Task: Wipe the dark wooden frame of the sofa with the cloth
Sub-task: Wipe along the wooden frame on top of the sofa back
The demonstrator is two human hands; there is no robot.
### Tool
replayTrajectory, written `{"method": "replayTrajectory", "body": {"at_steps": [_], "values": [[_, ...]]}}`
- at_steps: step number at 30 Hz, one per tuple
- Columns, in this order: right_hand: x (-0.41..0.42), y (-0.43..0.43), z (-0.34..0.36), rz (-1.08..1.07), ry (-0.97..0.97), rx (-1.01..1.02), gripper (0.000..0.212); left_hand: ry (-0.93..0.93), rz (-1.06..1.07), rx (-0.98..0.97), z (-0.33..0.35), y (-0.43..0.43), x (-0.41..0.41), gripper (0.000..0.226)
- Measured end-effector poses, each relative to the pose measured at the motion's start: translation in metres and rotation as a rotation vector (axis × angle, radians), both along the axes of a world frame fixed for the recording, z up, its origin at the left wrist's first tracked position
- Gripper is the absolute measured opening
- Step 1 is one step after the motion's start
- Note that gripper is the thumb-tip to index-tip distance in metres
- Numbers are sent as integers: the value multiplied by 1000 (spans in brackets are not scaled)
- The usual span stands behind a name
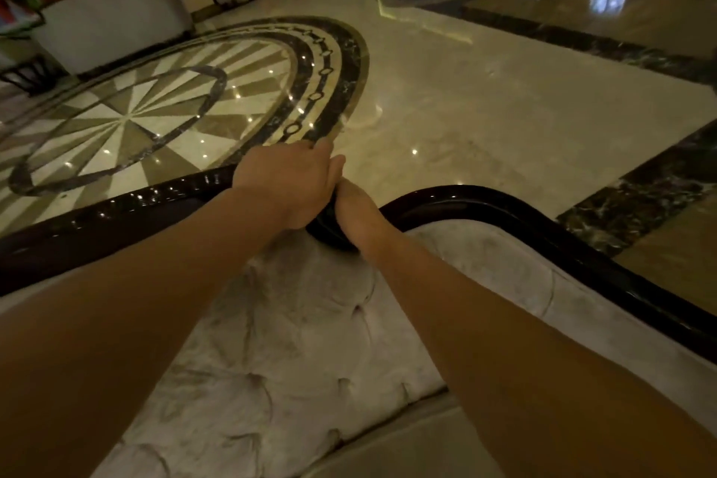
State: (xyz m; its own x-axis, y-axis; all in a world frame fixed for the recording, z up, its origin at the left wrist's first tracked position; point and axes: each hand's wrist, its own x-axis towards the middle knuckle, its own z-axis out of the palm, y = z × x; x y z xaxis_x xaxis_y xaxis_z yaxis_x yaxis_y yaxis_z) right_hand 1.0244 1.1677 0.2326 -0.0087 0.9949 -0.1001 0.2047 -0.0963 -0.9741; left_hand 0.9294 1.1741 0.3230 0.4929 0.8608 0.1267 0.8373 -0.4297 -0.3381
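Note:
The sofa's dark, glossy wooden frame (485, 202) curves along the top of the backrest, running on to the left (116, 213). My left hand (289, 182) lies over the raised middle crest of the frame, fingers together and curled over its far side. My right hand (355, 206) presses against the crest just right of and below it, and the left hand hides its fingers. No cloth shows anywhere; whether one lies under a palm I cannot tell. Both bare forearms reach forward over the backrest.
Grey tufted upholstery (302, 322) fills the backrest below the frame. Beyond it lies a polished marble floor with a round starburst inlay (128, 112) and dark border strips (640, 206). White-draped furniture (112, 23) stands at the far left.

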Motion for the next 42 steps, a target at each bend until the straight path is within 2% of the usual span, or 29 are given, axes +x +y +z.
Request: {"method": "replayTrajectory", "body": {"at_steps": [2,3,4,6,8,11,13,14,15,17,19,20,21,24,27,31,34,35,39,40,42], "values": [[-6,1,8,-57,399,-125,30,35,-48,23,1,1,2,37],[-8,0,6,-75,474,-133,31,11,-62,24,3,0,4,35],[-10,1,5,-55,405,-87,32,-15,-62,12,4,-1,7,37],[-7,-4,0,39,-54,138,33,39,-20,43,7,-2,13,42],[0,-7,-21,141,-511,381,31,273,-19,107,3,2,20,39],[45,-8,-40,128,-897,456,40,617,45,96,-11,5,44,33],[77,1,-49,44,-1045,430,44,777,69,22,-29,5,63,32],[94,3,-49,10,-1079,392,46,744,78,-61,-44,7,73,32],[107,6,-49,-19,-1074,346,47,594,105,-180,-59,11,76,32],[136,6,-58,-123,-1016,289,41,149,171,-460,-87,18,87,32],[165,0,-71,-211,-970,232,38,-214,188,-540,-110,25,104,35],[172,-2,-73,-243,-950,206,38,-312,183,-511,-115,27,108,38],[192,-12,-85,-288,-934,167,38,-310,130,-460,-127,25,131,43],[202,-30,-94,-310,-884,88,39,-51,-25,-149,-142,18,162,50],[249,-79,-118,-348,-906,-60,39,92,-221,-88,-161,-12,223,52],[311,-170,-137,-381,-983,-243,39,169,-449,-196,-192,-64,296,66],[347,-228,-135,-381,-1025,-304,35,146,-603,-338,-218,-120,344,49],[353,-242,-132,-387,-1035,-302,34,130,-606,-373,-222,-132,352,53],[375,-303,-126,-453,-1030,-301,37,51,-634,-405,-226,-177,378,104],[378,-318,-125,-461,-1029,-303,38,16,-638,-420,-224,-188,384,108],[386,-349,-124,-473,-1046,-329,41,-110,-692,-466,-222,-214,397,90]]}}
